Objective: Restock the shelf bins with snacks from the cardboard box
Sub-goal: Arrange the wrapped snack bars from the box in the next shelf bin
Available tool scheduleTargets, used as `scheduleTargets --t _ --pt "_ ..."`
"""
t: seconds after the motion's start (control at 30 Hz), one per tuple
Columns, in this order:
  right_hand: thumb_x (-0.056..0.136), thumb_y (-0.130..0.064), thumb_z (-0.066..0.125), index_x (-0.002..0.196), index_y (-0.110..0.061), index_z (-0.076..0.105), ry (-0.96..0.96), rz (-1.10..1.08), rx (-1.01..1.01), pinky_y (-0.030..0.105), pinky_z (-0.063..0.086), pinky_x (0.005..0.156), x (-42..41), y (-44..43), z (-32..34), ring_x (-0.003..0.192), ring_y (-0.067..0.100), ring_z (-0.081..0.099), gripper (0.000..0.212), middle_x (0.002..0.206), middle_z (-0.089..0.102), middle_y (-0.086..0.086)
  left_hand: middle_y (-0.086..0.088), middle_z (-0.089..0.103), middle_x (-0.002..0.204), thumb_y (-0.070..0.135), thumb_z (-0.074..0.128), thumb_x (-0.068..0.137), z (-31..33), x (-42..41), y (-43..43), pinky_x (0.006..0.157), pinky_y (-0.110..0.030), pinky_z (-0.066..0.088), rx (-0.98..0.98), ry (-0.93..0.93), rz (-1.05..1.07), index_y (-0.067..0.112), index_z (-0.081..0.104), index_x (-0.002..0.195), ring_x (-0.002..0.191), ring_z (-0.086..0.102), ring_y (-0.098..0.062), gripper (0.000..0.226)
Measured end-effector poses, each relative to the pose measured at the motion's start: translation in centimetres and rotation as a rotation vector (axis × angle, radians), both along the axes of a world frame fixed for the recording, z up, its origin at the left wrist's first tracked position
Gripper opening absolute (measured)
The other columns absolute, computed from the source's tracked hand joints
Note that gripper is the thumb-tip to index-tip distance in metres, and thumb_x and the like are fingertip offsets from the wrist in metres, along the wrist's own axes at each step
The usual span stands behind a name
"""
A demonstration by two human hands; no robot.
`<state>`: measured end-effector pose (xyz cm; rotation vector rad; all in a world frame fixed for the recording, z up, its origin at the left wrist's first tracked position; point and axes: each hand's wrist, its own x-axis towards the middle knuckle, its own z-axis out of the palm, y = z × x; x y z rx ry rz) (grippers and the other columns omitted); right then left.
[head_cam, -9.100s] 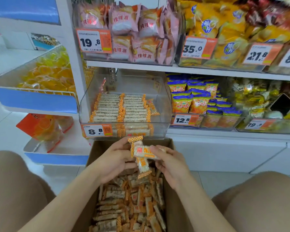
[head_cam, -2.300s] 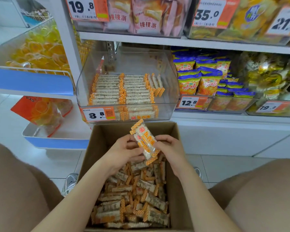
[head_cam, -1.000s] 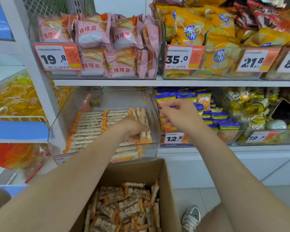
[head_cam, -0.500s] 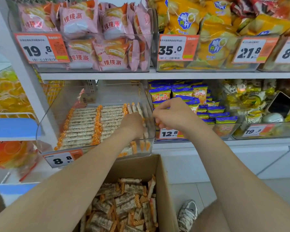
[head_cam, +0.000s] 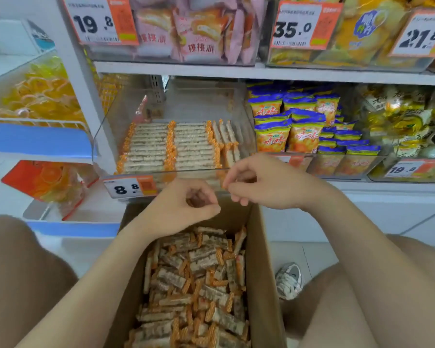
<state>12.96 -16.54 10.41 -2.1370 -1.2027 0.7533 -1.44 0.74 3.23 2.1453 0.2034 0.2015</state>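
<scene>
Both of my hands hang between shelf and carton with nothing in them. My left hand [head_cam: 183, 212] has its fingers loosely curled round an empty hollow, and my right hand [head_cam: 266, 187] is just as slack, thumb close to the fingertips but pinching nothing that I can see.

The stock I need is the heap of small slim snack bars in clear wrappers with orange crimped ends [head_cam: 196, 280]. They lie jumbled in the open brown cardboard box [head_cam: 264, 272] right below my wrists. Their target, the clear plastic shelf bin [head_cam: 106, 139] above the white and orange 8.8 price tag [head_cam: 126, 188], already holds two neat rows of the same bars [head_cam: 171, 146], plus a few standing on edge at its right side.

I judge these bars to be very light, stiff along their length, and probably brittle inside. The film looks slick, so a loose stack could fan out and slide. I would gather several side by side and pinch across their middles, thumb on one face, fingers on the other. I would avoid the crimped ends, which are floppy and give no control.
</scene>
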Motion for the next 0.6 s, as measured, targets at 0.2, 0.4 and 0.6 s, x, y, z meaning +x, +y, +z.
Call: scheduleTargets --t 0.2,0.4,0.6 --pt "0.103 -0.024 0.055 0.121 -0.019 0.073 -0.108 0.302 -0.461 0.033 0.057 0.081 -4.7 1.8 -9.2 0.092 0.013 0.067 0.026 0.101 0.071 -0.007 0.014 0.068 0.095 0.036 0.067 0.098 -12.1 -3.5 0.3 0.087 -0.034 0.057 0.221 0.592 -0.123 0.034 0.070 0.092 0.090 0.065 -0.006 0.007" --pt "0.106 -0.016 0.052 0.128 -0.020 0.068 -0.056 0.257 -0.597 0.030 0.052 0.077 -6.2 3.1 -20.7 0.092 0.015 0.061 0.028 0.100 0.060 -0.007 0.002 0.070 0.104 0.029 0.058 0.102 -20.8 -6.1 -0.2 0.087 -0.039 0.057 0.157 0.730 -0.069 0.024 0.070 0.106 0.093 0.065 -0.017 0.014" --pt "0.104 -0.007 0.048 0.139 -0.016 0.057 0.096 0.170 -0.826 0.036 0.054 0.082 -8.1 2.2 -30.3 0.112 0.032 0.063 0.038 0.139 0.051 0.014 0.000 0.057 0.141 0.026 0.062 0.101 -26.5 -7.2 0.6 0.104 -0.035 0.051 0.056 0.901 -0.107 0.025 0.063 0.134 0.124 0.057 -0.021 0.033"
